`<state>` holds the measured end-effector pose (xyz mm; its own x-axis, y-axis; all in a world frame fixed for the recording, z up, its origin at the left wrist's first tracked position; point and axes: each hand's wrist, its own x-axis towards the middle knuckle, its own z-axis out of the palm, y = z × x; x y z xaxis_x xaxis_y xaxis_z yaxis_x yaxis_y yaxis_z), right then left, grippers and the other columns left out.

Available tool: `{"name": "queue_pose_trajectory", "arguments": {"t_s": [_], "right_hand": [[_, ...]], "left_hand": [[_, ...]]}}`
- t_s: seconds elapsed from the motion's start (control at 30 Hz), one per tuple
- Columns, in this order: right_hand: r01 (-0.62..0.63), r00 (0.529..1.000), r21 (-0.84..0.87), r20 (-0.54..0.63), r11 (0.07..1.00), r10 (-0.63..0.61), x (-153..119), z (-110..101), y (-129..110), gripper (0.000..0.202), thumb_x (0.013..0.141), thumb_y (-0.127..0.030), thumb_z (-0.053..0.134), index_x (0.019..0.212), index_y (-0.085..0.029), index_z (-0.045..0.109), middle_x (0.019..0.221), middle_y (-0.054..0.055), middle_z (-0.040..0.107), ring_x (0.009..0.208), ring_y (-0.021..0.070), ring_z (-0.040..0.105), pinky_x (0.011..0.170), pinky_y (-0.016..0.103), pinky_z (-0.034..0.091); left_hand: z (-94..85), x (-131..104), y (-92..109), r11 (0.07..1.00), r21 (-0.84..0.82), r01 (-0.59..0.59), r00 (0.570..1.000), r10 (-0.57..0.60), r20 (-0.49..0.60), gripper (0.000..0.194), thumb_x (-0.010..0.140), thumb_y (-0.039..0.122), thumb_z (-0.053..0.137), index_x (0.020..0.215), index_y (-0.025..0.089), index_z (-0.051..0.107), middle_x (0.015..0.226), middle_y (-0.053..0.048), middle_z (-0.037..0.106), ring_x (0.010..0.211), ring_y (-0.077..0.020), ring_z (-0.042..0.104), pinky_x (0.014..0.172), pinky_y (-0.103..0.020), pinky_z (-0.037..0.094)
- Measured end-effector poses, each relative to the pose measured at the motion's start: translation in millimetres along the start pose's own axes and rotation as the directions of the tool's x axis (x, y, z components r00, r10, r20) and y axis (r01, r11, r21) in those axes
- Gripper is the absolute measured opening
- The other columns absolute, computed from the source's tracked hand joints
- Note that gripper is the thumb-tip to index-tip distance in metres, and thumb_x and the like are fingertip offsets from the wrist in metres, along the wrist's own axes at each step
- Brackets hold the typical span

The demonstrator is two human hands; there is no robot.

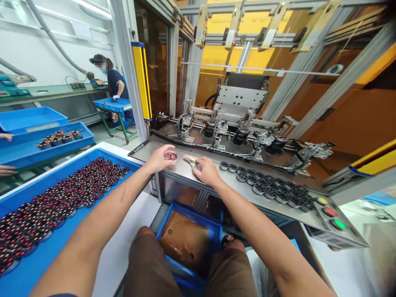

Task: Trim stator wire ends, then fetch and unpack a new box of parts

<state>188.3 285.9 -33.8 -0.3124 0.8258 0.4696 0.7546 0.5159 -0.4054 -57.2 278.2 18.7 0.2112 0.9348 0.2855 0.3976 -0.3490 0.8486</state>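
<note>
Left hand [161, 159]: fingers clamped on small round red-and-black component [173, 156]. Right hand [206, 170]: fingers clamped on green-handled metal pliers [192, 163].

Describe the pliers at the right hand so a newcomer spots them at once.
Find the metal worktop running along the front of the big machine. Toward its left end, the right hand holds small pliers, between the round part in the left hand and the cluster of dark round parts. Their yellow-green handle sets them apart from the round parts on either side.
</note>
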Motion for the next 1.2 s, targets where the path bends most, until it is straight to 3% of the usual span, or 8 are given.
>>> {"name": "queue_pose_trajectory", "arguments": {"t_s": [0.17, 0.27, 0.37, 0.4, 0.5, 0.77, 0.93, 1.2], "right_hand": [[0.013, 0.996, 0.219, -0.09, 0.976, 0.007, -1, -21, -22, 0.026, 0.078, -0.029, 0.068, 0.099, -0.014, 0.069, 0.114, 0.016, 0.064, 0.112, 0.0294, 0.055, 0.105, 0.047, 0.04], [0.046, 0.991, 0.411, -0.131, 0.911, 0.009, -38, -43, -60, 0.027, 0.086, -0.037, 0.062, 0.103, -0.017, 0.066, 0.114, 0.014, 0.065, 0.109, 0.0253, 0.058, 0.101, 0.043, 0.046], [0.024, 1.0, 0.643, -0.02, 0.766, -0.014, -105, -63, -106, 0.027, 0.097, -0.041, 0.046, 0.102, -0.019, 0.062, 0.082, 0.003, 0.066, 0.07, 0.0147, 0.063, 0.07, 0.031, 0.055], [-0.051, 0.999, 0.81, 0.052, 0.584, 0.015, -127, -69, -120, 0.023, 0.094, -0.04, 0.053, 0.097, -0.019, 0.063, 0.076, 0.001, 0.063, 0.064, 0.0126, 0.06, 0.066, 0.029, 0.053], [-0.227, 0.972, 0.955, 0.209, 0.193, 0.109, -179, -81, -150, 0.019, 0.086, -0.037, 0.069, 0.086, -0.018, 0.064, 0.071, -0.003, 0.056, 0.055, 0.0072, 0.05, 0.053, 0.022, 0.042], [-0.373, 0.919, 0.907, 0.389, -0.197, 0.054, -207, -109, -138, 0.026, 0.083, -0.031, 0.072, 0.066, -0.016, 0.061, 0.058, -0.003, 0.05, 0.048, 0.006, 0.04, 0.047, 0.022, 0.029], [-0.424, 0.888, 0.9, 0.392, -0.098, -0.24, -225, -109, -104, 0.022, 0.078, -0.029, 0.077, 0.065, -0.014, 0.067, 0.059, 0.0, 0.057, 0.051, 0.0073, 0.046, 0.047, 0.021, 0.031], [-0.513, 0.84, 0.783, 0.542, -0.351, -0.02, -247, -73, -146, 0.033, 0.062, -0.031, 0.09, 0.082, -0.014, 0.07, 0.066, 0.001, 0.07, 0.054, 0.0085, 0.061, 0.054, 0.019, 0.049]], "left_hand": [[20.0, -97, 58, 0.98, -0.069, -0.189, 0.973, 0.177, -0.146, 0.064, 0.077, 0.017, 0.075, 0.133, 0.022, 0.045, 0.123, -0.01, 0.069, 0.113, -0.0216, 0.065, 0.098, -0.037, 0.052], [32.9, -157, 76, 0.923, -0.025, -0.384, 0.891, 0.364, -0.271, 0.07, 0.074, 0.007, 0.078, 0.135, 0.026, 0.048, 0.118, -0.008, 0.071, 0.108, -0.0211, 0.067, 0.095, -0.036, 0.054], [44.1, -197, 82, 0.865, -0.004, -0.501, 0.823, 0.475, -0.311, 0.085, 0.068, -0.004, 0.078, 0.14, 0.026, 0.045, 0.117, -0.008, 0.071, 0.102, -0.0203, 0.067, 0.09, -0.035, 0.056], [47.8, -206, 84, 0.855, -0.012, -0.518, 0.815, 0.489, -0.313, 0.087, 0.067, -0.006, 0.077, 0.141, 0.025, 0.045, 0.116, -0.008, 0.071, 0.101, -0.02, 0.067, 0.088, -0.034, 0.056], [59.9, -220, 90, 0.838, -0.057, -0.542, 0.811, 0.505, -0.294, 0.092, 0.063, -0.009, 0.078, 0.142, 0.023, 0.044, 0.115, -0.008, 0.071, 0.097, -0.02, 0.067, 0.085, -0.034, 0.057], [90.1, -228, 118, 0.827, -0.406, -0.389, 0.92, 0.33, -0.211, 0.084, 0.065, -0.002, 0.082, 0.136, 0.028, 0.049, 0.108, -0.004, 0.073, 0.1, -0.0178, 0.066, 0.088, -0.03, 0.056], [94.2, -229, 125, 0.778, -0.524, -0.346, 0.938, 0.3, -0.174, 0.081, 0.064, -0.001, 0.084, 0.133, 0.027, 0.051, 0.105, -0.003, 0.073, 0.099, -0.0158, 0.066, 0.089, -0.027, 0.055], [101.9, -227, 116, 0.814, -0.326, -0.48, 0.876, 0.427, -0.223, 0.072, 0.063, -0.009, 0.076, 0.127, 0.019, 0.057, 0.101, -0.006, 0.067, 0.097, -0.02, 0.06, 0.086, -0.034, 0.054]]}}
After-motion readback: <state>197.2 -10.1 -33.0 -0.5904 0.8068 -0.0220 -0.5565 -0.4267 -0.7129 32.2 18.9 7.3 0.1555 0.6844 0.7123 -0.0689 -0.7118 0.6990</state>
